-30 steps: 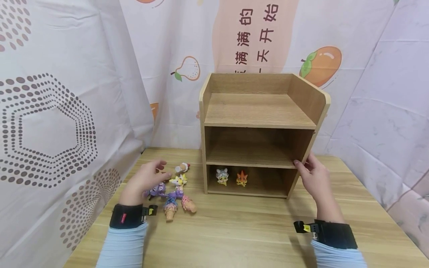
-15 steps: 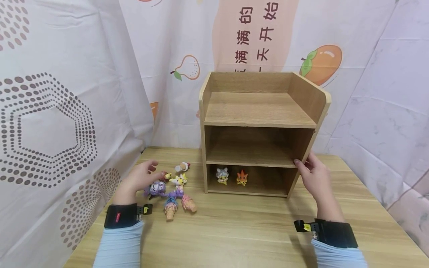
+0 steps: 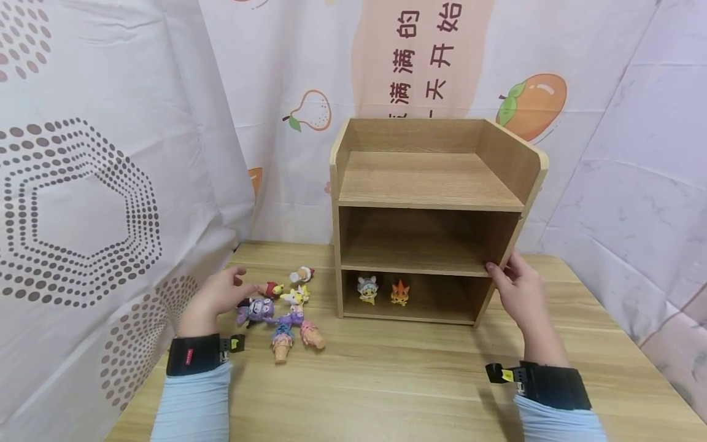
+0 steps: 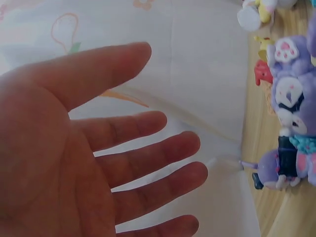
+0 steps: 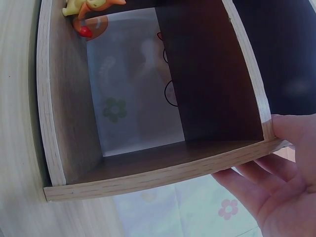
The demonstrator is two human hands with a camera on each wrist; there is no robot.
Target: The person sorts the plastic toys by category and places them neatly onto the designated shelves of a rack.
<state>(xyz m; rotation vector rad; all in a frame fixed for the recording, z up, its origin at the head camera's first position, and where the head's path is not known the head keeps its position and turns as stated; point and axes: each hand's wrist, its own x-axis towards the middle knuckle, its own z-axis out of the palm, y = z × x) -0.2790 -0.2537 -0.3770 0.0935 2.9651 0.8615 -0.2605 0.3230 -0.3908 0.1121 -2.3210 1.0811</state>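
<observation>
My left hand (image 3: 214, 296) hovers at the left of a cluster of small toy figures, fingers spread and nothing in the palm, as the left wrist view shows. Nearest to it are a purple figure (image 3: 259, 309) and a small red-and-yellow figure (image 3: 272, 290). A white-and-yellow figure (image 3: 296, 296) lies just beyond. With my right hand (image 3: 521, 288) I grip the right side panel of a wooden shelf (image 3: 431, 178); the thumb is at the front edge by the middle board, the fingers (image 5: 247, 190) outside. A grey-white figure (image 3: 367, 290) and an orange figure (image 3: 400, 293) stand in its bottom compartment.
A blue-topped ice-cream cone toy (image 3: 282, 345) and a pink one (image 3: 312, 336) lie at the front of the cluster. Another cone-like toy (image 3: 302, 275) lies at the back. Printed curtains (image 3: 287, 184) hang behind and beside the wooden table (image 3: 375, 387).
My left hand has drawn back to the left, away from the figures, uncovering the red-and-yellow one and more of the purple one. The right hand stays on the shelf.
</observation>
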